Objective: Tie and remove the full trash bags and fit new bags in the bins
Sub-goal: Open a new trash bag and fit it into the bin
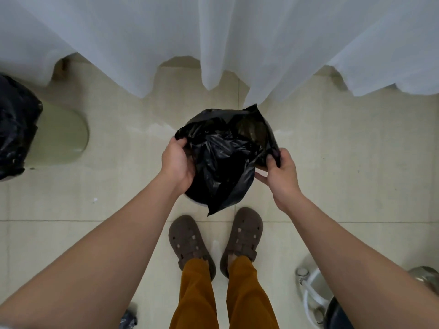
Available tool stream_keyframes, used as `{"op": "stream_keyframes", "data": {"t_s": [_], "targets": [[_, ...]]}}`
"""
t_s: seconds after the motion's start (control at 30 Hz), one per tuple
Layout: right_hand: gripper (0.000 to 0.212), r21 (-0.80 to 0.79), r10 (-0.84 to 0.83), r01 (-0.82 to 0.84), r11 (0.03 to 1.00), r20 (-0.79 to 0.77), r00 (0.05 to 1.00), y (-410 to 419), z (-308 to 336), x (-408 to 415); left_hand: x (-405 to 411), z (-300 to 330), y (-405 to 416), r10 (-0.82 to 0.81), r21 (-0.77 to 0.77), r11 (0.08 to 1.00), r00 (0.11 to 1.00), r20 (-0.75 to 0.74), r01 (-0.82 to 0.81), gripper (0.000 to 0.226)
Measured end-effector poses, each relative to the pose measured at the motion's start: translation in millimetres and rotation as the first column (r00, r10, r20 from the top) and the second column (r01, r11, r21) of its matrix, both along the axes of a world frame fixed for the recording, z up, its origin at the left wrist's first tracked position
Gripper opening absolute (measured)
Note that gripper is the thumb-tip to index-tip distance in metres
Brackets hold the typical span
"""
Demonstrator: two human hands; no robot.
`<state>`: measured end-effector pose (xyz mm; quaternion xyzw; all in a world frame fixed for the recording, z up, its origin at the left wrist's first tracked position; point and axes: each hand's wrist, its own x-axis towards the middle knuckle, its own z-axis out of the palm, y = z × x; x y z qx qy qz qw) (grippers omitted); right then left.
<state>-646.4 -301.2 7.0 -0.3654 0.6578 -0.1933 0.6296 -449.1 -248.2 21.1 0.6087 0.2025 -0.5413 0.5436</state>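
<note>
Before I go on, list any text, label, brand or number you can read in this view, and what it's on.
None: no readable text anywhere in this view.
Black bag held by both hands: plain plastic, no print showing.
Bin beneath it: only a sliver of rim shows, no label.
Second black bag at far left: no markings.
Brown shoes: no brand visible.

Sheer white curtain [166, 39] over glossy beige floor tiles [344, 162]
</note>
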Motion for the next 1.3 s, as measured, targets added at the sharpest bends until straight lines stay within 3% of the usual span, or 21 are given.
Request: {"op": "stream_keyframes", "data": {"t_s": [0.1,0.27,0.37,0.47,0.57,0.67,0.73,0.83,0.9,1.03,1.3], "targets": [[0.018,0.031,0.059,-0.058,0.998,-0.040,0.997,1,-2,2,2,-4,7,-0.131,0.116,0.986,0.987,0.090,0.121,0.030],[0.015,0.192,0.153,-0.126,0.973,-0.133,0.979,9,-6,-1,19,-13,53,-0.468,0.416,0.852,0.817,0.336,0.317,0.021],[0.010,0.220,0.161,-0.120,0.968,-0.179,0.971,11,-5,-1,31,-11,68,-0.508,0.459,0.823,0.794,0.333,0.335,0.015],[0.019,0.106,0.215,-0.194,0.975,-0.261,0.941,8,2,0,33,-3,66,-0.538,0.460,0.819,0.738,0.407,0.344,0.032],[0.037,-0.040,0.284,-0.313,0.949,-0.323,0.903,2,11,4,26,10,61,-0.623,0.501,0.782,0.502,0.600,0.371,0.051],[0.047,-0.154,0.329,-0.422,0.894,-0.413,0.849,0,15,7,22,18,61,-0.697,0.606,0.659,0.056,0.715,0.445,0.042],[0.040,-0.326,0.297,-0.534,0.780,-0.558,0.775,1,20,10,21,18,62,-0.656,0.625,0.573,-0.161,0.738,0.530,0.029],[0.025,-0.544,0.287,-0.661,0.517,-0.617,0.733,0,25,14,19,15,60,-0.609,0.627,0.394,-0.320,0.726,0.673,0.018],[0.021,-0.547,0.435,-0.723,0.422,-0.578,0.691,2,24,17,20,10,59,-0.604,0.652,0.287,-0.396,0.692,0.702,0.018],[0.038,-0.296,0.655,-0.879,0.375,-0.587,0.477,6,12,17,26,3,53,-0.648,0.686,0.208,-0.428,0.630,0.697,0.028],[0.062,-0.181,0.691,-0.844,0.504,-0.502,0.520,-26,-5,26,44,-12,23,-0.710,0.623,0.298,-0.268,0.651,0.723,0.057]]}}
